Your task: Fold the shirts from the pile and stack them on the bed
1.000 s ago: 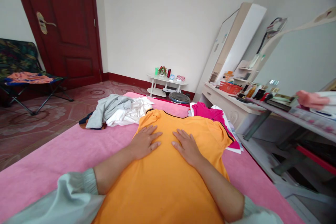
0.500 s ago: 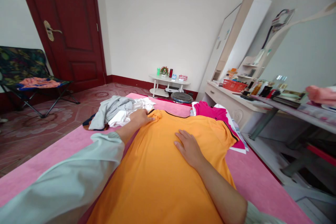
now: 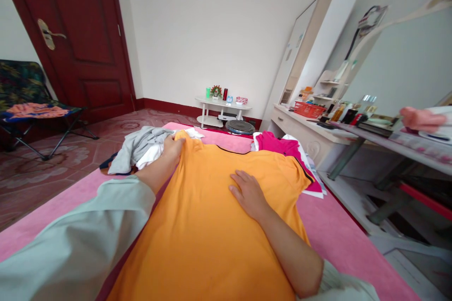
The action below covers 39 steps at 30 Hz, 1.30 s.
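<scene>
Room: pale wall (image 3: 197, 33) is filling the upper middle of the frame, and a dark red door (image 3: 70, 33) is standing at upper left.
Low white tabletop (image 3: 202, 99): carrying a small potted plant (image 3: 216, 91) above the center.
Pink cover (image 3: 335, 230): stretching under the clothing across the lower half.
Orange shirt (image 3: 212, 230): lying spread on the pink cover, running from the bottom edge up to the center.
Left hand (image 3: 173, 148): gripping the shirt's upper left corner, left of center.
Right hand (image 3: 249, 194): resting open, palm down, on the shirt, right of center.
Grey and white clothes (image 3: 136, 146): lying heaped just beside the left hand.
Magenta garment (image 3: 278, 145): lying at center right, beside the shirt.
</scene>
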Motion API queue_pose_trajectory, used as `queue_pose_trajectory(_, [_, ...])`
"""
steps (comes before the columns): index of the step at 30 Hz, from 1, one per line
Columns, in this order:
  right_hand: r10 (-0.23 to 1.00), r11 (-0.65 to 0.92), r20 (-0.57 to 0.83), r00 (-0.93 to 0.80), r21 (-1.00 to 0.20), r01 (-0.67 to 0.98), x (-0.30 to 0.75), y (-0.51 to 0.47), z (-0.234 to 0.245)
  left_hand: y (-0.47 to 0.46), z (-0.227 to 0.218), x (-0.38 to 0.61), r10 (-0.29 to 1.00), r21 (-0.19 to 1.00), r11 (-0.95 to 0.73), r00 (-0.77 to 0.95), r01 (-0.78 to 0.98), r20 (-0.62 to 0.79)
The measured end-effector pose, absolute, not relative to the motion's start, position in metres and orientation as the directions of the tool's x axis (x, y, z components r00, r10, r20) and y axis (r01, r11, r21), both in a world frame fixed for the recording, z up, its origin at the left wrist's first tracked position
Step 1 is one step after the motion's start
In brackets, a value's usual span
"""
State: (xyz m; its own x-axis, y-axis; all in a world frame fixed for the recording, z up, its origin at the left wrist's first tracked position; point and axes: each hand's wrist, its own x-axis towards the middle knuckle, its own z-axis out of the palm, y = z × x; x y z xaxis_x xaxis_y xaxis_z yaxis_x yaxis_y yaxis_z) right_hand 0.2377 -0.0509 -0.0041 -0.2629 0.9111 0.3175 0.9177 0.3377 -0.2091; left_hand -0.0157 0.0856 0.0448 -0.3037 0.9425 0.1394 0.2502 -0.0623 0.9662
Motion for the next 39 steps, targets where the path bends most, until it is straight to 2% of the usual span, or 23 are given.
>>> queue_pose_trajectory(3, [0.907,0.347,0.321,-0.271,-0.209,0.914,0.239,-0.050,-0.004,0.071,0.055,0.010,0.975,0.971,-0.126,-0.153,0.205,0.159])
queue_pose_trajectory(5, [0.906,0.355,0.320,-0.277,-0.218,0.909,0.240,-0.050,-0.004,0.060,0.057,0.025,0.983,0.960,-0.184,0.056,0.212,0.176])
queue_pose_trajectory(7, [0.900,0.370,0.327,-0.287,-0.227,0.901,0.242,-0.048,-0.004,0.050,0.054,0.031,0.945,0.918,-0.264,0.269,0.297,0.184])
queue_pose_trajectory(9, [0.894,0.383,0.340,-0.293,-0.234,0.894,0.243,-0.047,-0.005,0.039,0.047,0.023,0.916,0.851,-0.319,0.366,0.417,0.164])
queue_pose_trajectory(14, [0.889,0.385,0.352,-0.291,-0.235,0.892,0.243,-0.047,-0.007,-0.010,0.029,-0.038,0.948,0.755,-0.274,0.300,0.595,0.108])
queue_pose_trajectory(18, [0.890,0.369,0.375,-0.258,-0.264,0.891,0.242,-0.046,-0.007,-0.066,0.027,-0.086,0.946,0.630,-0.245,0.324,0.737,-0.012])
queue_pose_trajectory(22, [0.914,0.291,0.375,-0.155,-0.341,0.894,0.235,-0.041,0.002,-0.114,0.035,-0.110,0.879,0.707,-0.078,0.383,0.703,-0.284])
queue_pose_trajectory(24, [0.950,0.220,0.302,-0.081,-0.461,0.860,0.224,-0.037,0.010,-0.128,0.038,-0.115,0.839,0.715,-0.092,0.441,0.693,-0.320])
queue_pose_trajectory(28, [0.999,-0.055,-0.041,0.036,-0.786,0.616,0.195,-0.028,0.029,-0.142,0.036,-0.120,0.818,0.725,-0.166,0.504,0.668,-0.278])
queue_pose_trajectory(30, [0.986,-0.169,-0.148,0.082,-0.875,0.454,0.181,-0.024,0.034,-0.146,0.034,-0.120,0.809,0.732,-0.148,0.507,0.665,-0.297])
queue_pose_trajectory(34, [0.969,-0.232,-0.195,0.151,-0.931,0.281,0.162,-0.016,0.037,-0.150,0.033,-0.115,0.825,0.801,-0.089,0.494,0.592,-0.274])
queue_pose_trajectory(36, [0.963,-0.240,-0.206,0.173,-0.950,0.202,0.157,-0.011,0.037,-0.151,0.037,-0.112,0.811,0.862,0.018,0.497,0.506,-0.309])
queue_pose_trajectory(39, [0.960,-0.226,-0.209,0.189,-0.971,0.075,0.157,-0.002,0.039,-0.153,0.046,-0.107,0.805,0.881,0.170,0.454,0.442,-0.383])
